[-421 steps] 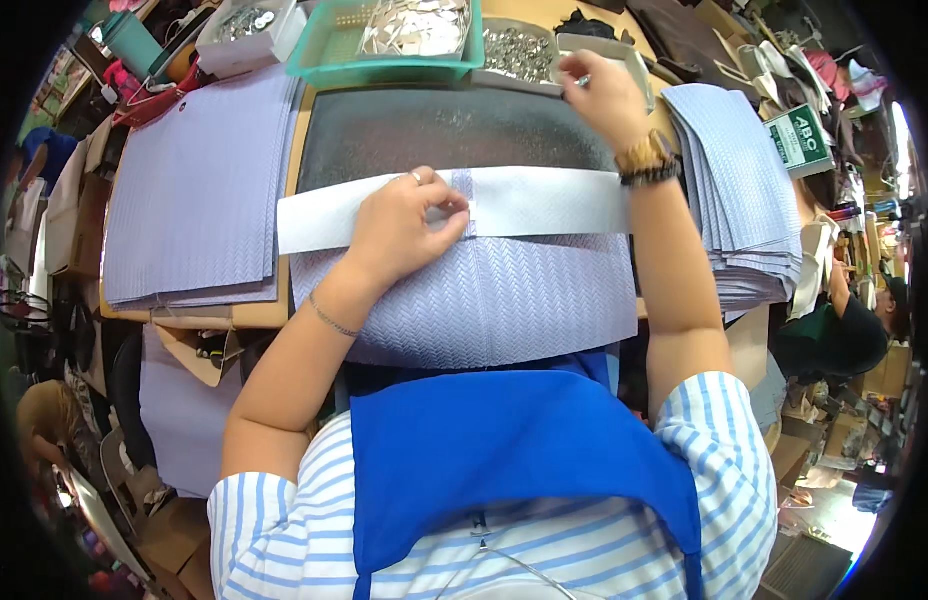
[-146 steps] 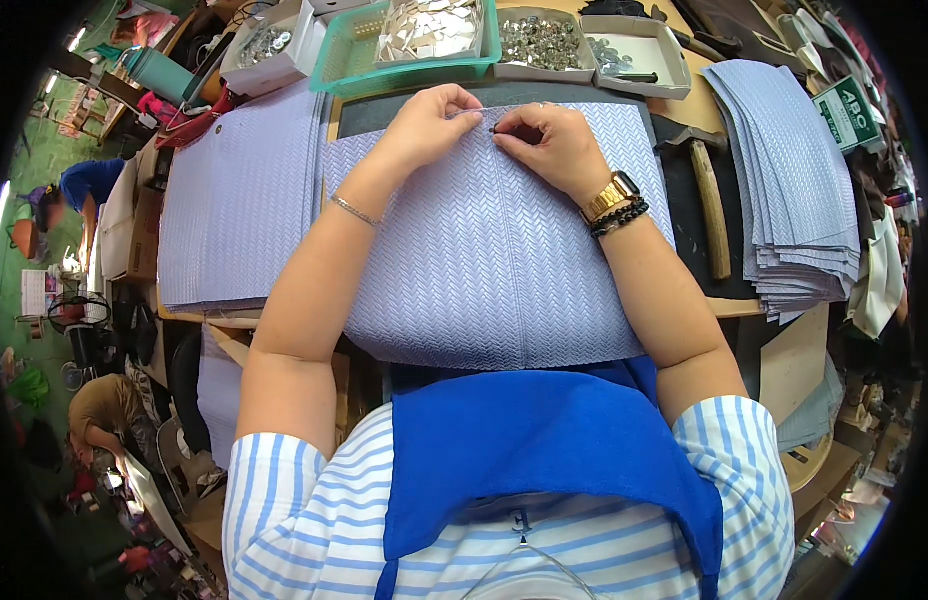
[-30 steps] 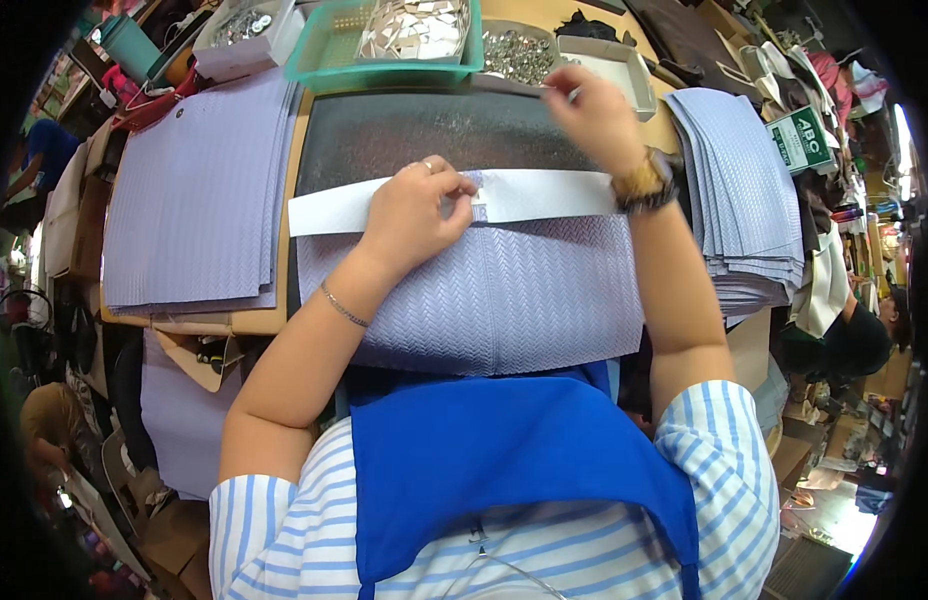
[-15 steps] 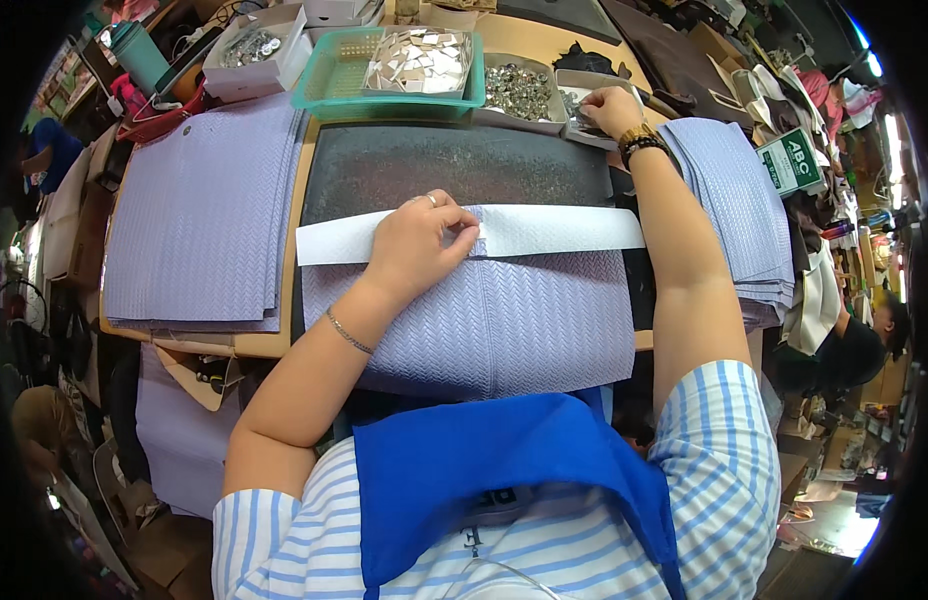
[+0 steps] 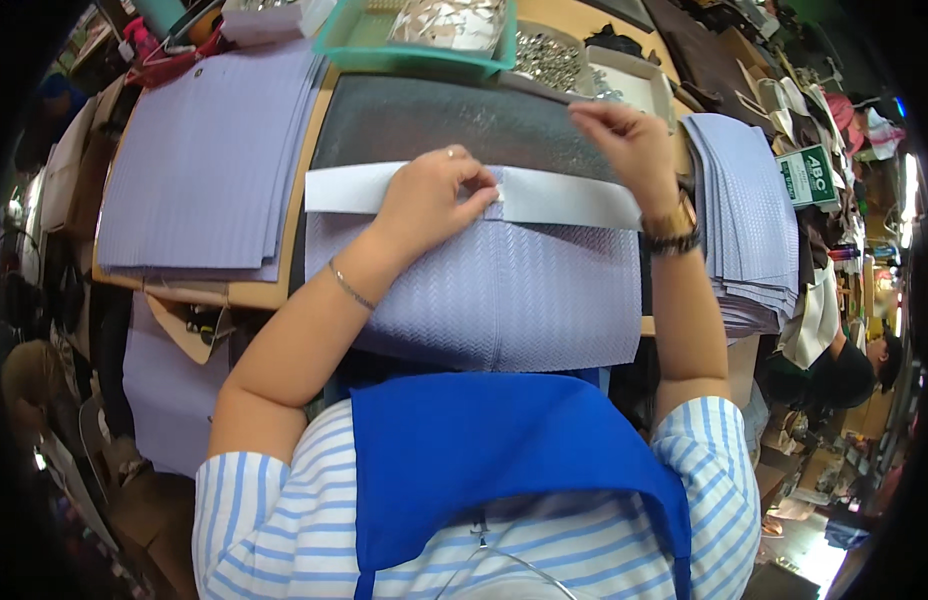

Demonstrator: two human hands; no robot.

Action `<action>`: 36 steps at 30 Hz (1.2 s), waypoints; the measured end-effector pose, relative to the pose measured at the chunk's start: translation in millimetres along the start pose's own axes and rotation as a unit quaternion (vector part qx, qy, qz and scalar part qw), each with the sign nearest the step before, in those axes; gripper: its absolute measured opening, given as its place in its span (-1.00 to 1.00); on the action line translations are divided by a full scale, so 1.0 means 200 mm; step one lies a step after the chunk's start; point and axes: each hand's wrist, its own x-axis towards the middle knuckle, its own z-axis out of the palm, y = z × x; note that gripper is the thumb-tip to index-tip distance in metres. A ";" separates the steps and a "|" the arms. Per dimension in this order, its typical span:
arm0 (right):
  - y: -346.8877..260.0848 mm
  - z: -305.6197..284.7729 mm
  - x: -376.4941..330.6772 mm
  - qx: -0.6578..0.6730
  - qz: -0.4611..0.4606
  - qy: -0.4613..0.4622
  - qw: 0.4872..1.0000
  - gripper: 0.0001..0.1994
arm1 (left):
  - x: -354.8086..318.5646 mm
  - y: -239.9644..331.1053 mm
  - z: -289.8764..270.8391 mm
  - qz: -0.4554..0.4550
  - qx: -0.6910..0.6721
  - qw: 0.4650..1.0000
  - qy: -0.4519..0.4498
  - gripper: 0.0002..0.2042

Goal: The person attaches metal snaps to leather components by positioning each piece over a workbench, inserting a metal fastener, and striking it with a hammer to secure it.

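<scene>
At frame centre, the left hand (image 5: 436, 197) presses its grip closed on a white strip (image 5: 569, 198) lying across lavender textured fabric (image 5: 504, 295) on the counter (image 5: 249, 293); the right hand (image 5: 624, 138), upper right, pinches something too small to identify.

- Textured sheet (image 5: 504, 300) lies near on the worktop (image 5: 254, 293), on a mat (image 5: 434, 120).
- Strip (image 5: 574, 200) lies across its far edge.
- Sheet stacks sit left (image 5: 204, 170) and right (image 5: 744, 220).
- Tray (image 5: 354, 50) and small metal parts (image 5: 549, 60) lie far.
</scene>
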 end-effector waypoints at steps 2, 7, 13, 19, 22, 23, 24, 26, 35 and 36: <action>-0.11 0.17 -0.18 -0.002 -0.045 -0.024 0.999 -0.87 | 0.00 0.02 -0.03 -0.042 -0.069 0.996 -0.022 -0.89; -0.12 0.37 -0.34 -0.121 -0.181 -0.015 0.976 -0.89 | -0.01 -0.02 -0.02 -0.029 -0.069 0.997 -0.033 -0.83; -0.11 0.43 -0.39 -0.175 -0.220 0.014 0.960 -0.86 | -0.02 0.00 -0.03 -0.010 -0.029 0.999 -0.038 -0.84; -0.10 0.41 -0.38 -0.037 -0.067 -0.025 0.997 -0.80 | -0.01 -0.01 -0.02 0.006 -0.012 0.999 -0.033 -0.86; -0.13 0.30 -0.39 -0.032 -0.025 0.010 0.999 -0.76 | -0.03 -0.03 0.00 0.002 -0.013 0.999 -0.030 -0.87; -0.12 0.21 -0.39 -0.095 -0.052 0.044 0.993 -0.76 | -0.04 -0.04 0.00 -0.002 -0.012 1.000 -0.028 -0.87; -0.04 0.10 -0.41 -0.130 -0.073 0.103 0.984 -0.78 | -0.03 -0.03 0.00 0.002 -0.015 0.999 -0.030 -0.87; 0.17 -0.13 -0.47 -0.234 -0.003 0.164 0.958 -0.72 | -0.03 -0.01 0.00 0.005 -0.020 0.999 -0.029 -0.87; 0.40 -0.40 -0.87 -0.088 0.337 0.106 0.931 -0.54 | -0.05 -0.01 0.02 0.028 0.055 0.998 0.009 -0.88; 0.31 -0.35 -0.86 -0.087 0.337 0.105 0.932 -0.54 | -0.05 0.00 0.02 0.037 0.061 0.997 0.013 -0.88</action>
